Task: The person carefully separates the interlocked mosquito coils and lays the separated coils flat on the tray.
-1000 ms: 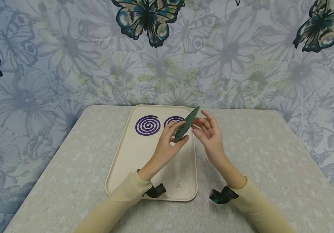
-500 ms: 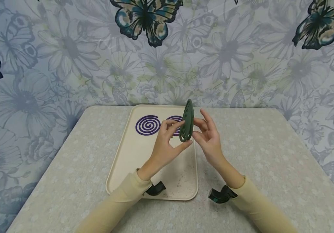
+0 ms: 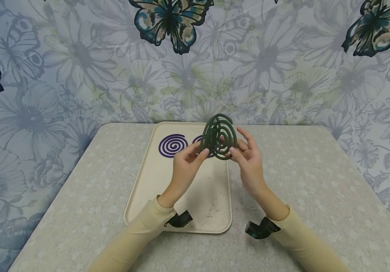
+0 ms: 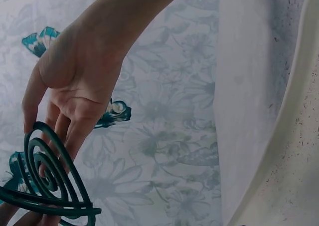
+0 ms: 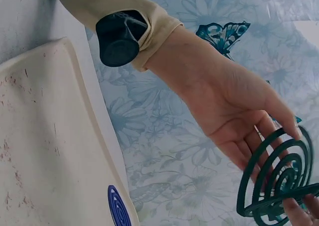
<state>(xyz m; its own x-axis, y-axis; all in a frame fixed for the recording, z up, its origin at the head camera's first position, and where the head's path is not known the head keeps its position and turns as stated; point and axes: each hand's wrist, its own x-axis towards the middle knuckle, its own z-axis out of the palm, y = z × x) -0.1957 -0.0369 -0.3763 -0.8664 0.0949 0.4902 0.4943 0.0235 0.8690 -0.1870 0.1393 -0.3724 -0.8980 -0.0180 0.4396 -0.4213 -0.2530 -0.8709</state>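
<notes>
A pair of dark green mosquito coils (image 3: pixel 219 138) is held up over the tray's far right part. The two spirals are interlocked and spread at an angle, their rings overlapping. My left hand (image 3: pixel 185 166) pinches the left coil at its lower edge, thumb in front and fingers behind. On the right side my right hand (image 3: pixel 250 162) pinches the other coil between thumb and fingers, with its index finger raised. Both wrist views show the green coils (image 4: pixel 55 171) gripped from two sides. Two purple mosquito coils lie flat on the tray; the left one (image 3: pixel 173 146) is whole in view, the right one partly hidden.
The cream tray (image 3: pixel 161 189) lies on a pale patterned table (image 3: pixel 300 170), with small dark crumbs on its near right part. Behind the table stands a floral wall covering (image 3: pixel 188 83) with butterflies. A black wrist camera (image 3: pixel 262 228) is on each wrist.
The green coils turned from edge-on to facing me and fanned apart into two spirals. My left hand shifted left and my right hand took hold of the right coil.
</notes>
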